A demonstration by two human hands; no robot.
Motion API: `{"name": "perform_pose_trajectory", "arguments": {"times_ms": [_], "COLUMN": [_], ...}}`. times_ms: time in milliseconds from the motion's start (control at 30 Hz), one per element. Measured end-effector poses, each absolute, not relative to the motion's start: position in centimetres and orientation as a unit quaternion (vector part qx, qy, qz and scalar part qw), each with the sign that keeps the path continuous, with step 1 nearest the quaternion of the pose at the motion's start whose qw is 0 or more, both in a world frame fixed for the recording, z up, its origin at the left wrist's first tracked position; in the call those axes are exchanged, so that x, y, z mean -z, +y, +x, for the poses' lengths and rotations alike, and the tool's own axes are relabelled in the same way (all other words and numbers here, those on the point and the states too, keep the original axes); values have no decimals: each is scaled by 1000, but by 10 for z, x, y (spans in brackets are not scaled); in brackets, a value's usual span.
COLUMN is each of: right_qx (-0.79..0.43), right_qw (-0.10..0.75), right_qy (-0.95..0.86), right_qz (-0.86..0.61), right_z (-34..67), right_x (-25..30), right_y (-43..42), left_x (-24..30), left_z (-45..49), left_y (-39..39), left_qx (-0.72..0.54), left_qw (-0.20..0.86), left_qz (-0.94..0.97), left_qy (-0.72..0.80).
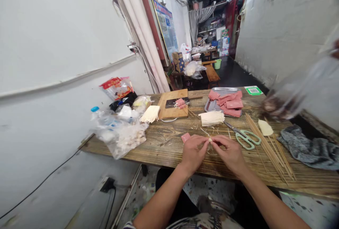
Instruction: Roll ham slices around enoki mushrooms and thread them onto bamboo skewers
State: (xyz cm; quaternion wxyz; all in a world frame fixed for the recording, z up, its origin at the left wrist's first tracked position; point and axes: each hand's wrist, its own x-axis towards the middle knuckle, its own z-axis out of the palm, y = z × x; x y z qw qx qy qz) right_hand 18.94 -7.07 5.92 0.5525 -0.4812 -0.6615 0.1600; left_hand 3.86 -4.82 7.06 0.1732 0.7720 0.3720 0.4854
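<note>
My left hand [194, 151] and my right hand [229, 152] meet near the table's front edge. Between their fingertips both pinch a small bunch of pale enoki mushrooms [210, 139], mostly hidden by the fingers. A pink meat slice [185, 137] lies just beyond my left hand. Farther back sits a larger bundle of enoki [212, 118], with loose strands around it. Green-handled scissors [247, 139] rest to the right of my right hand, blades pointing at the bundle. Behind them a metal tray [209, 107] holds several pink meat slices [230, 102].
A cutting board [172, 112] carries a dark-bladed knife [171, 103] and a meat-wrapped enoki roll [180, 103]. More enoki [150, 114] and plastic bags [127, 133] lie left. Bamboo skewers [267, 148] and a grey cloth [309, 148] lie right. A blurred hand [335, 49] holds a bag [288, 95].
</note>
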Motion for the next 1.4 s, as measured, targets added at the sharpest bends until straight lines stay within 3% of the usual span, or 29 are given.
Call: {"name": "perform_pose_trajectory", "arguments": {"times_ms": [367, 833, 1100, 1400], "right_qx": [-165, -119, -196, -148], "right_qw": [573, 592, 556, 588], "right_qy": [-628, -600, -655, -604], "right_qz": [-500, -524, -473, -518], "right_z": [171, 166, 181, 174], "right_x": [-63, -64, -56, -55], "right_y": [-75, -78, -74, -76], "left_x": [-71, -76, -73, -76], "left_z": [32, 35, 25, 36], "left_y": [-49, -52, -49, -53], "left_qx": [-495, -504, -454, -441], "left_qw": [134, 182, 225, 226], "left_qz": [779, 766, 780, 783], "left_qy": [361, 355, 367, 377]}}
